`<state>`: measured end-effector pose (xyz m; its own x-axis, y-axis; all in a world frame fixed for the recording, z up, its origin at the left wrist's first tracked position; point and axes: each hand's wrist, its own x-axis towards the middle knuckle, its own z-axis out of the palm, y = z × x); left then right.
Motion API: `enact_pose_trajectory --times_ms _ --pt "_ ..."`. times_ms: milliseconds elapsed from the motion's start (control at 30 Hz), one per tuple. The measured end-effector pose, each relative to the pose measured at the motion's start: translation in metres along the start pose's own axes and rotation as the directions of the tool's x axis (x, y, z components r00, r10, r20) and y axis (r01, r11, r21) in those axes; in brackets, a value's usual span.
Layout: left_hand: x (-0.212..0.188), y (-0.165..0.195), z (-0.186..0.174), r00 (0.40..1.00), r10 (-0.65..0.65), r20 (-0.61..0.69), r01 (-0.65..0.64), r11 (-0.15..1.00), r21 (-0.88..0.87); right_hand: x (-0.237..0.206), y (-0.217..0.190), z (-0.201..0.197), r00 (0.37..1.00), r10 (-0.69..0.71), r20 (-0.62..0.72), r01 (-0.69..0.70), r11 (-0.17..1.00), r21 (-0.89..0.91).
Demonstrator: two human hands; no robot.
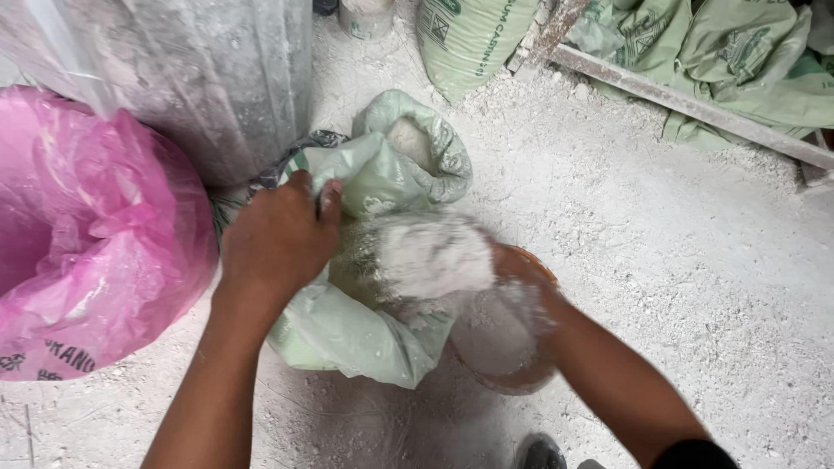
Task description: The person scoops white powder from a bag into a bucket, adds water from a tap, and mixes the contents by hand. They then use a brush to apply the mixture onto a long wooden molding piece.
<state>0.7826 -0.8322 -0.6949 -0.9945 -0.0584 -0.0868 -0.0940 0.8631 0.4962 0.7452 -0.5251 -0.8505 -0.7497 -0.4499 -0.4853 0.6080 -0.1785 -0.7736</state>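
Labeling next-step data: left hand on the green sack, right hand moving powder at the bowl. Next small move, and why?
Probably tip the powder clump into the orange bowl: the right hand, blurred, carries it just above the rim, while the left hand holds the green sack open.

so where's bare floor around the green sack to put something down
The widest bare floor lies to the right of the orange bowl, below the wooden plank. A narrower strip runs along the bottom, under the pink bag. Crowded: between left hand, green sack, pink bag and clear bag.
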Motion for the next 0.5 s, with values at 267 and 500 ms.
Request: enact_pose_trajectory --times_ms 267,500 --pt "0.002 0.008 0.004 0.998 -0.054 -0.027 0.055 0.997 0.05 -0.077 0.038 -0.125 0.967 0.123 -0.222 -0.136 0.99 -0.042" --pt "-0.001 0.014 0.003 0.997 -0.069 -0.047 0.072 0.994 0.081 -0.078 0.091 -0.175 0.917 0.155 -0.367 -0.283 0.902 -0.326"
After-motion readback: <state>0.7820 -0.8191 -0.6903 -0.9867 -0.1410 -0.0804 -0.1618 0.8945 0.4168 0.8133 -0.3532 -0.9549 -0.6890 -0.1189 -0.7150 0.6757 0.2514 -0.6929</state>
